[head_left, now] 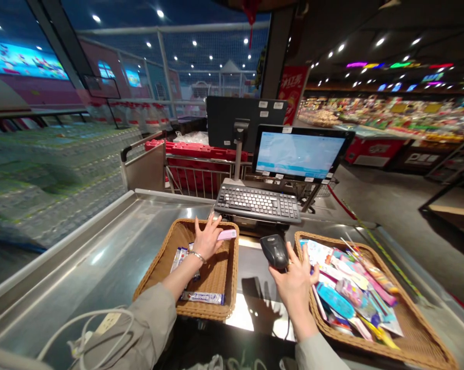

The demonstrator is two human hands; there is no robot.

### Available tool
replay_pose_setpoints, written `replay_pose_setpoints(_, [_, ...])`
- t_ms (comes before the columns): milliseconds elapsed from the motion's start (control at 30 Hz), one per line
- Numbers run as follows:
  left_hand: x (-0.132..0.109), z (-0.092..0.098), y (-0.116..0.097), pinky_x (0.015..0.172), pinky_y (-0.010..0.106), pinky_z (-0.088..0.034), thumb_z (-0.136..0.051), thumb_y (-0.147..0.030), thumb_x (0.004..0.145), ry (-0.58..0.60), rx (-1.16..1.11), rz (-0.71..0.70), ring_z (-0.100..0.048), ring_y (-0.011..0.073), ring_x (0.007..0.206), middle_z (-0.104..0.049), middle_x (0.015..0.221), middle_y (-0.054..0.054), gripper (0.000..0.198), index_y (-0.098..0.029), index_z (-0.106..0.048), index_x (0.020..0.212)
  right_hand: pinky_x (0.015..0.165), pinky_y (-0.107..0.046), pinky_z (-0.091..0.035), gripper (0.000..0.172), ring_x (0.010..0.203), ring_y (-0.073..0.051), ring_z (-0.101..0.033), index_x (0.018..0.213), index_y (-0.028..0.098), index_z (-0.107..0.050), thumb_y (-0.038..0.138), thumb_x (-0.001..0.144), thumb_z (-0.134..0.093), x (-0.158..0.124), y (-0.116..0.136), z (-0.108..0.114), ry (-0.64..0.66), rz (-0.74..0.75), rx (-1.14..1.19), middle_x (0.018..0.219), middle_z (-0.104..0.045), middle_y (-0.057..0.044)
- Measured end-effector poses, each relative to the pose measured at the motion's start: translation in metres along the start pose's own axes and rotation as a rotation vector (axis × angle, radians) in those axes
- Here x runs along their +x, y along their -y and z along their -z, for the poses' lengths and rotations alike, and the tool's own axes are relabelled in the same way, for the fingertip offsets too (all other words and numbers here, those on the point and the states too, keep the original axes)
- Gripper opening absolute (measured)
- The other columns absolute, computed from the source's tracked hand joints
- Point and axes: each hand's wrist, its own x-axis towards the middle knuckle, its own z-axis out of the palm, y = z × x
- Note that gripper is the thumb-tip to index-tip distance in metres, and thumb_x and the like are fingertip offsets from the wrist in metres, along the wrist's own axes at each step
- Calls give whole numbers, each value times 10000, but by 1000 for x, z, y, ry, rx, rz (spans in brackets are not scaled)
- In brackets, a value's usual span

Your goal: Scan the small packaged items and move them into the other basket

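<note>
A brown rectangular basket (pixel 216 264) left of centre looks woven and rough; the silver-grey metal counter (pixel 112 257) at lower left gleams. A black rounded plastic scanner (pixel 275 251) near centre looks smooth; the grey cloth sleeve (pixel 149 318) at bottom left looks matt.

The left hand (pixel 207 239) holds a small pink pack (pixel 226 235) over a wicker basket (pixel 222 267). The right hand (pixel 296 282) holds a black barcode scanner (pixel 275 251) near a second basket (pixel 428 334) of bright little things (pixel 353 293).
</note>
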Motion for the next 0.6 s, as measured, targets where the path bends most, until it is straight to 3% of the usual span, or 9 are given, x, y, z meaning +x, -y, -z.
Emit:
replay_pose_setpoints(233, [10,14,-19,1092,745,100,-583,-320,873,-95,17,-15,-164,379,1466,-377,1534,90,289,-234,-637,1144,1062,-647,-154,175,1392,-349,-282,726,223,-688,363,765,-590,6,6,5,0,29,-9,1294,-619,-70])
replay_pose_setpoints(600, [23,10,-41,1070,758,136,-536,-357,904,-132,-32,20,-105,378,1476,-321,1560,82,334,-243,-615,1209,1056,-625,-184,189,1402,-353,-255,815,223,-709,343,781,-567,8,11,10,14,57,3,1326,-596,-73])
